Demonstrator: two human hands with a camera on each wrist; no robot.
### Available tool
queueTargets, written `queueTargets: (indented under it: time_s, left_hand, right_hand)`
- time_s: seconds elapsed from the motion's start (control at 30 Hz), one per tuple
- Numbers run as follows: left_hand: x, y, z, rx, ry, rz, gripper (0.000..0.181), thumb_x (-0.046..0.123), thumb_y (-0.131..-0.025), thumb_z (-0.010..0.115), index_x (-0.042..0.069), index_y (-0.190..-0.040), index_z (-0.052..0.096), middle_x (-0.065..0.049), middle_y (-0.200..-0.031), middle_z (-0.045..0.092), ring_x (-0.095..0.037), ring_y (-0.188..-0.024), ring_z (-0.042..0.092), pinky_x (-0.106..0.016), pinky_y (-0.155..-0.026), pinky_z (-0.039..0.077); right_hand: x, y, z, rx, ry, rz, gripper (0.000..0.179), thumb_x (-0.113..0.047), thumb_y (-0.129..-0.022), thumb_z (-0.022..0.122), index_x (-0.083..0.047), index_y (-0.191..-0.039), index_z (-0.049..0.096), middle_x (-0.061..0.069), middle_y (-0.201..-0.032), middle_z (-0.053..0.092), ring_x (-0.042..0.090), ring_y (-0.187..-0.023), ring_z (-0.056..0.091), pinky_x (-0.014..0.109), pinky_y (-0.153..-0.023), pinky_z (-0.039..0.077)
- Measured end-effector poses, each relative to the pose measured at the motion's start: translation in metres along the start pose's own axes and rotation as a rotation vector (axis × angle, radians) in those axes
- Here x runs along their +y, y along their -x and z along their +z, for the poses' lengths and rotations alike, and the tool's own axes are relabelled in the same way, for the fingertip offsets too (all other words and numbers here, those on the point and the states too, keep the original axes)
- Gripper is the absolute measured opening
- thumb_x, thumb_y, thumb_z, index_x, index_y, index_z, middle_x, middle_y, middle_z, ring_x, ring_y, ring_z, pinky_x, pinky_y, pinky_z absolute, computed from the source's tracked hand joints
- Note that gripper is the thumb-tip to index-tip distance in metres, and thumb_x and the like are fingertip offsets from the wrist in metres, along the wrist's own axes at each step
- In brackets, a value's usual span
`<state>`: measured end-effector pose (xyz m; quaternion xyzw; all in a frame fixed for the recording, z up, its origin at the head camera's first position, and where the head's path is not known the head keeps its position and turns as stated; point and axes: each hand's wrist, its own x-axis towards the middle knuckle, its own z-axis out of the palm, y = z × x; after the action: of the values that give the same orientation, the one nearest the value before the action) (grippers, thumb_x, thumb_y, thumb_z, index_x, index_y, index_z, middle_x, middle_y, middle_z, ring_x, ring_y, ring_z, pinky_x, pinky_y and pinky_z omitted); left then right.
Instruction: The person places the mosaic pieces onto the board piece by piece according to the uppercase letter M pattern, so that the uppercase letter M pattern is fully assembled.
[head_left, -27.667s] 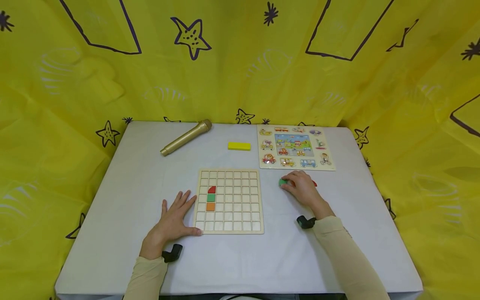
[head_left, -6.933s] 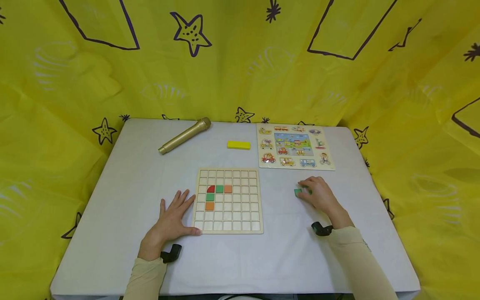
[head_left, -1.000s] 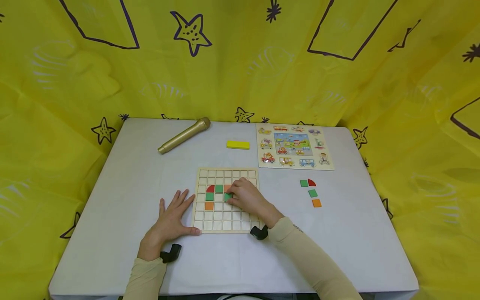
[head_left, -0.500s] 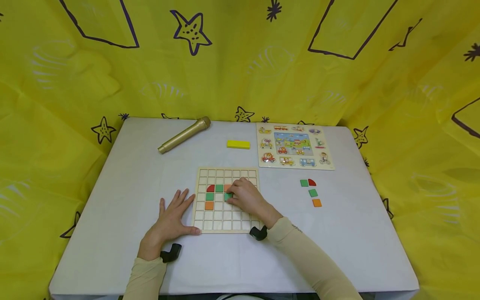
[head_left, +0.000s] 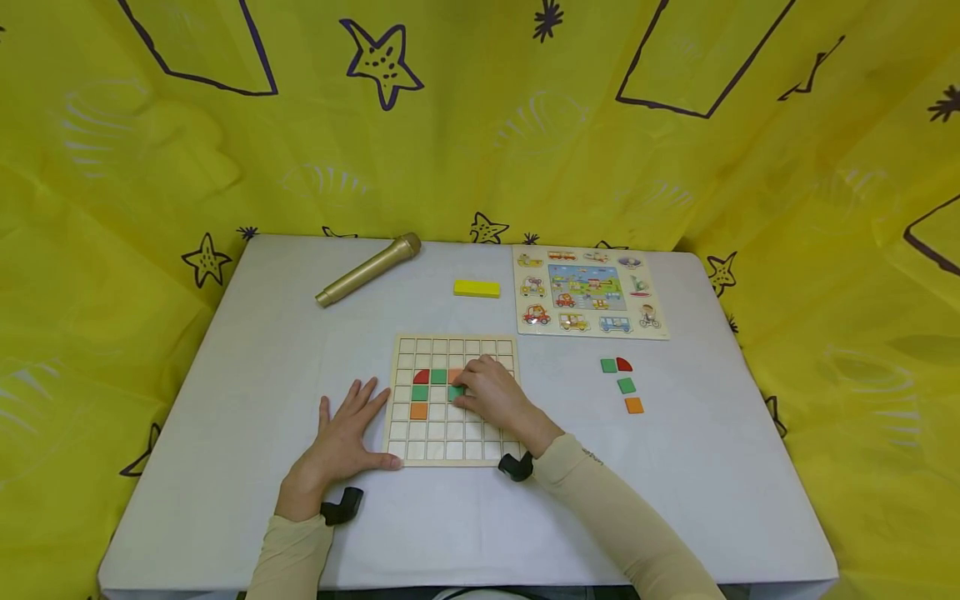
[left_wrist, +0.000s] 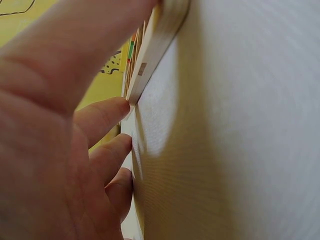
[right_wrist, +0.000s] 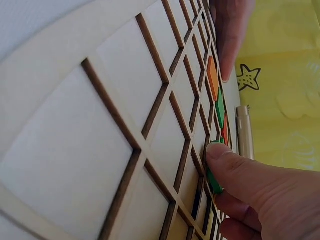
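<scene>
Across the wooden grid board my right hand pinches a green square tile between thumb and fingertips. That tile is at the cell just below a light orange tile, which the fingers partly cover. To the left in the grid lie a red quarter-round tile, with one green tile beside it and another green tile under it, then an orange tile. My left hand is spread flat at the board's left edge, thumb on the lower left corner.
Loose tiles lie right of the board: two green ones, a red quarter-round and an orange one. Behind are a gold microphone, a yellow block and a picture puzzle board.
Over the longer span, a green and a light orange tile joined the grid. Since 6.9 s ago my right hand brought a green tile from the right onto the board; in the last second it stays still.
</scene>
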<state>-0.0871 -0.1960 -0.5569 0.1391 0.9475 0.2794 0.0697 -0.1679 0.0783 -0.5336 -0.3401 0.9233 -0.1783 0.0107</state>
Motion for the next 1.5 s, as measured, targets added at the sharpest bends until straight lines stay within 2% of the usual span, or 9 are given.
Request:
queueTargets:
  time_s: [1.13, 1.5]
  left_hand:
    - [-0.0006, -0.0011, 0.0010, -0.004, -0.014, -0.002, 0.115, 0.060, -0.059, 0.085, 0.009, -0.151, 0.038, -0.017, -0.159, 0.021, -0.038, -0.146, 0.008, -0.071, -0.104, -0.008]
    - [-0.0008, 0.0000, 0.0017, 0.011, -0.010, 0.008, 0.116, 0.062, -0.058, 0.085, 0.009, -0.150, 0.039, -0.017, -0.159, 0.021, -0.039, -0.145, 0.008, -0.071, -0.104, -0.008]
  right_hand:
    - [-0.0007, -0.0006, 0.0039, -0.011, -0.013, 0.029, 0.026, -0.029, -0.083, 0.079, -0.012, -0.103, 0.076, -0.002, -0.097, 0.065, 0.016, -0.091, 0.050, 0.028, -0.080, 0.044]
    - [0.0011, -0.0013, 0.0040, -0.008, -0.010, 0.017, 0.026, -0.029, -0.083, 0.080, -0.012, -0.103, 0.076, -0.002, -0.096, 0.065, 0.016, -0.090, 0.050, 0.028, -0.080, 0.043]
